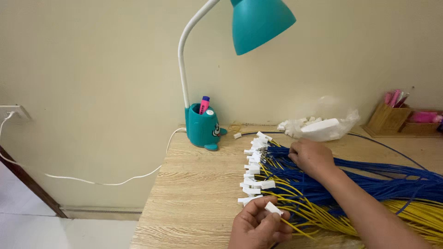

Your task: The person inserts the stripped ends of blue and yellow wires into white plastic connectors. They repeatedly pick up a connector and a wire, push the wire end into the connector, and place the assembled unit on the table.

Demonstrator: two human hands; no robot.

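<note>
White connector (273, 208) pinched in left hand (258, 227) grip, right hand (311, 157) fingers buried among blue wires (369, 182), grip unclear

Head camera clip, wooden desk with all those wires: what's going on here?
A person sits at a light wooden desk spread with a bundle of blue and yellow wires, many tipped with small white plastic connectors. The left hand pinches one white connector on a yellow wire. The right hand rests on the blue wires. A teal desk lamp and a clear bag of white parts stand behind.
</note>
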